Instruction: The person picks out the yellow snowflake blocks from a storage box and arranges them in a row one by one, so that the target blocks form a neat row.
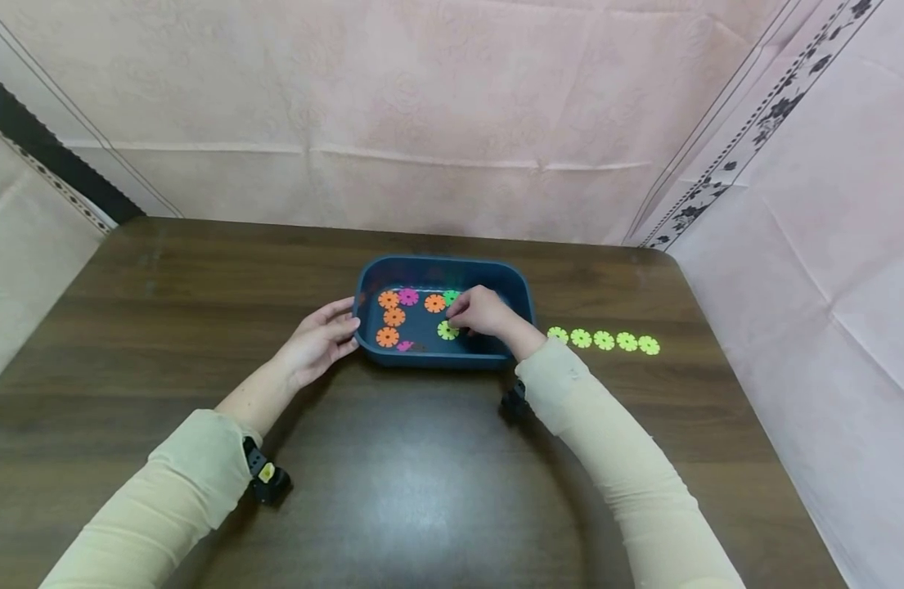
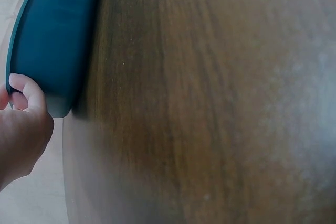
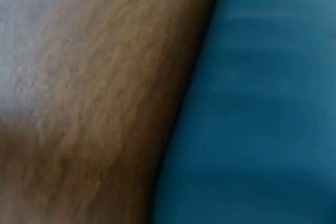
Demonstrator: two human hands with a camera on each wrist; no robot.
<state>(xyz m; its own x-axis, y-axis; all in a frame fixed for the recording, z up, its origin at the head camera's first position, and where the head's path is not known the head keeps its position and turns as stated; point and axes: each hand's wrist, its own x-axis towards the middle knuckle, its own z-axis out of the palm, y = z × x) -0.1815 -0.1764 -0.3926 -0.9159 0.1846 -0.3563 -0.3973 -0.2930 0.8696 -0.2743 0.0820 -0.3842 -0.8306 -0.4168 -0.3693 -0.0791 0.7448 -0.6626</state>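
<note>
A dark blue plastic tray (image 1: 444, 361) sits on the table with several flower-shaped discs in it. My left hand (image 1: 321, 339) grips its left end, the thumb and fingers pinching the rim (image 2: 11, 35) in the left wrist view. My right hand (image 1: 487, 315) reaches over the tray's right side, its curled fingertips pinching a yellow-green flower disc (image 1: 447, 330) near the tray floor. Close by those fingers lie a green disc (image 1: 452, 297) and an orange disc (image 1: 434, 303). Only the tray's outer wall (image 3: 252, 119) and table show in the right wrist view; the hand is hidden there.
Several yellow-green flower discs (image 1: 604, 340) lie in a row on the table right of the tray. Inside the tray's left part are orange discs (image 1: 394, 316) and pink discs (image 1: 408, 297). A cloth-covered wall (image 1: 422, 106) rises behind the brown wooden table (image 1: 393, 474).
</note>
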